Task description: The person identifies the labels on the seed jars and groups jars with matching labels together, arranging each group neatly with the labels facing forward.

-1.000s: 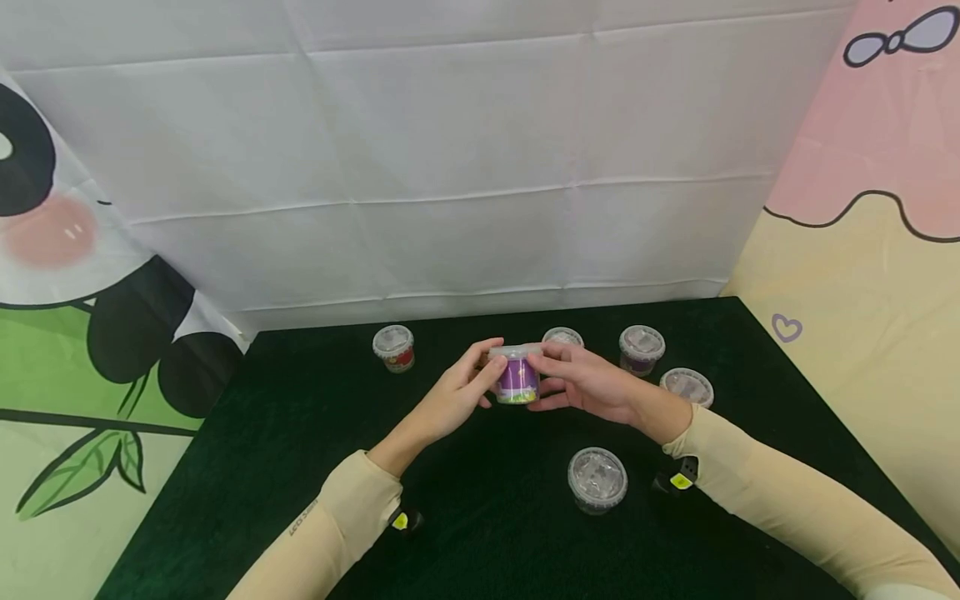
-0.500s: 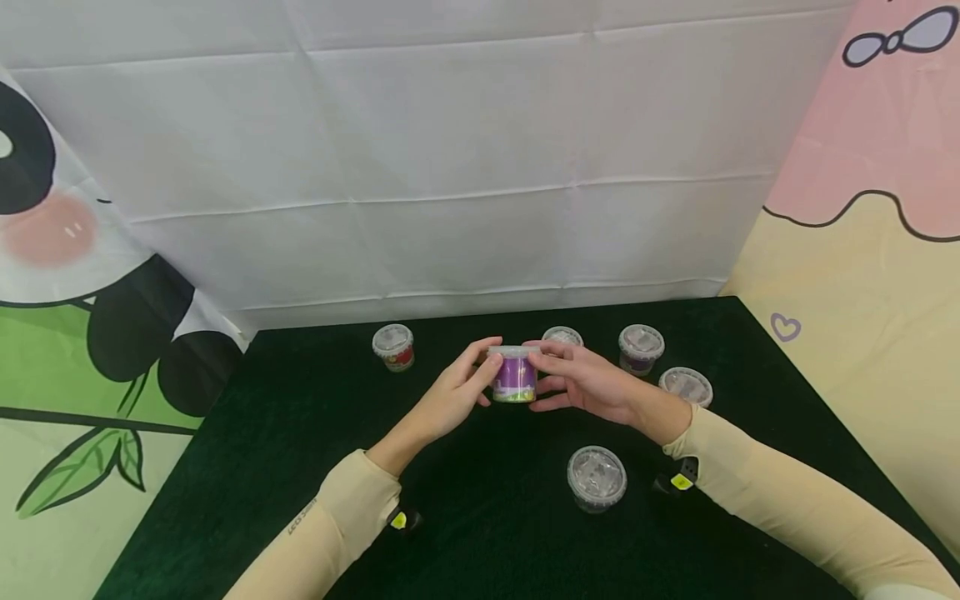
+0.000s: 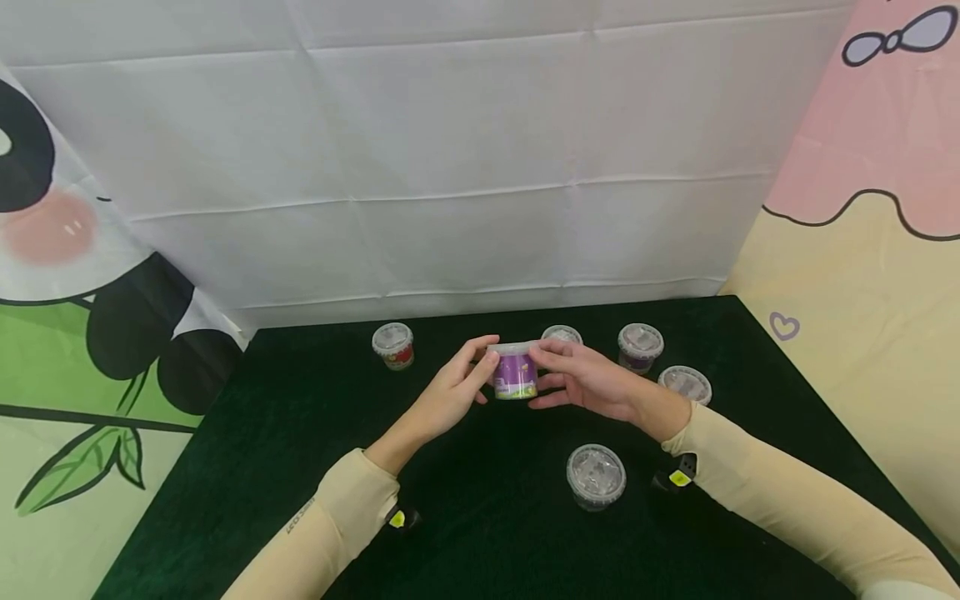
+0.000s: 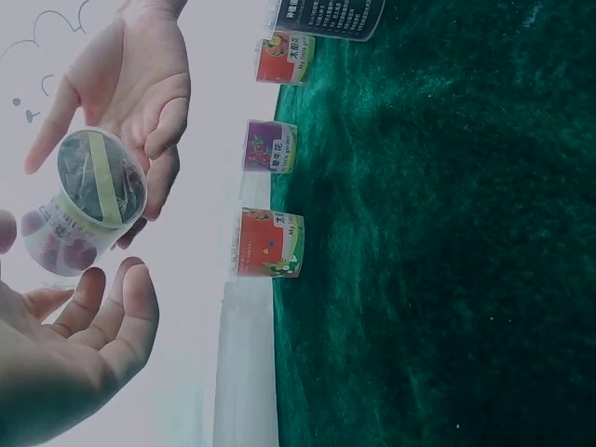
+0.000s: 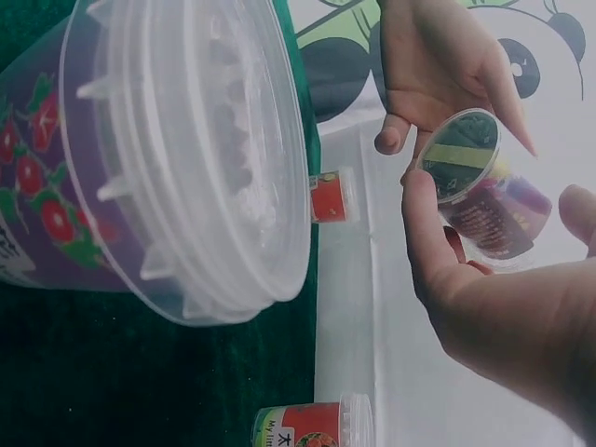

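A small clear plastic cup (image 3: 515, 372) with a purple label and a translucent lid is held above the table between both hands. My left hand (image 3: 450, 390) pinches its left side, thumb on the front near the lid. On the opposite side, my right hand (image 3: 592, 382) holds it by thumb and forefinger, the lower fingers spread beneath. The left wrist view shows the cup's clear base (image 4: 102, 177), with dark contents and a pale yellow strip against it. In the right wrist view the same cup (image 5: 494, 209) sits tilted between the two hands.
Other lidded cups stand on the dark green cloth (image 3: 300, 467): a red-labelled one (image 3: 393, 346) at back left, one (image 3: 562, 334) behind the right hand, two at right (image 3: 641, 346), and a nearer cup (image 3: 596, 477) in front. A white sheet (image 3: 450, 167) hangs behind.
Both hands keep their hold. The cup has turned slightly, shifting the print on its purple label. The other cups stay where they were.
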`<state>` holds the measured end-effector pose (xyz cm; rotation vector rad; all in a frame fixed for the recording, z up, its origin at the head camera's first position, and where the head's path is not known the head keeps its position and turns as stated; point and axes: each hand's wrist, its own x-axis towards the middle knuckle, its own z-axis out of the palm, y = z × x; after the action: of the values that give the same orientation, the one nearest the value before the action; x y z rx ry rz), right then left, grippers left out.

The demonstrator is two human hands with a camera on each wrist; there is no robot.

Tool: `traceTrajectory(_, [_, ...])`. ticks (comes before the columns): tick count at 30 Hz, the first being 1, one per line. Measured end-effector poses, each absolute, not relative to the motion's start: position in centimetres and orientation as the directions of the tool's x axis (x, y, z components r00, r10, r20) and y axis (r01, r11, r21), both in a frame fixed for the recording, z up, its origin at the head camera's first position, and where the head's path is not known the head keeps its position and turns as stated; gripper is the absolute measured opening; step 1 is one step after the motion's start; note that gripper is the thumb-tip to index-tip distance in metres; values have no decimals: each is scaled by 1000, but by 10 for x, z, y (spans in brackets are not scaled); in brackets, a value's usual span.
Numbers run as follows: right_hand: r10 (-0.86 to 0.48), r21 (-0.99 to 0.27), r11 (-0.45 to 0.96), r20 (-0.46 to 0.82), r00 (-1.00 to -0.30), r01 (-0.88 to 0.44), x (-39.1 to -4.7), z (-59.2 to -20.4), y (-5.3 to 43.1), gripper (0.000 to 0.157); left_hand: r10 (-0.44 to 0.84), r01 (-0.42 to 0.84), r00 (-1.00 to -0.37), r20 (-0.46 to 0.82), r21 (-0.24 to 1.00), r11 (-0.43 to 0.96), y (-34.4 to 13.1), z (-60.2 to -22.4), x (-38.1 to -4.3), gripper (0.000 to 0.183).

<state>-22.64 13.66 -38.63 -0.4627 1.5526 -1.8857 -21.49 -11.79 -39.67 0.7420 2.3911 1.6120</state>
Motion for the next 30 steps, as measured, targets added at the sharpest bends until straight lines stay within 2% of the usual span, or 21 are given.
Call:
traceTrajectory(19, [-670,-970,-57,-138,-730,235,-226,-388,129,57,482,297,-867,125,906,301,-116,-399,-215,52])
traceTrajectory(30, [-622,-950,-94,-177,-763,297,-226,-387,129,54,453,308,-877,163,913,267,-118,-401,-218,49])
